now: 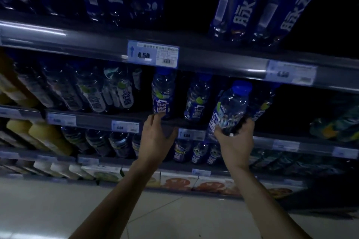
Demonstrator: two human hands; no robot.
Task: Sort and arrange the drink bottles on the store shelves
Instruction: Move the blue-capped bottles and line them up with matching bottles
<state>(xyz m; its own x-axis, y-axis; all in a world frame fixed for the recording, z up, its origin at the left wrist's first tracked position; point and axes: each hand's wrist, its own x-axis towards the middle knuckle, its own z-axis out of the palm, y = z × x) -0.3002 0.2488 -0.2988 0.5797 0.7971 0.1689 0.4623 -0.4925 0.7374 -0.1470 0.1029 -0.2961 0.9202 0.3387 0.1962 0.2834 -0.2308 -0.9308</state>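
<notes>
My right hand (236, 139) grips the base of a clear bottle with a blue cap and blue label (230, 106), tilted in front of the middle shelf (174, 122); a second dark bottle (261, 106) leans right behind it, and I cannot tell whether the hand holds it too. My left hand (156, 134) is at the shelf's front edge, fingertips touching the base of an upright blue-label bottle (163, 96). Another such bottle (197, 99) stands between the two hands. More blue-label bottles (108, 91) fill the shelf to the left.
Large blue bottles (258, 4) stand on the top shelf above a price tag reading 4.50 (152, 54). Yellow drink bottles (44, 136) are at the left, green-label ones (338, 124) at the right. Lower shelves hold small bottles (196, 151) and cartons (178, 181). Pale floor tiles lie below.
</notes>
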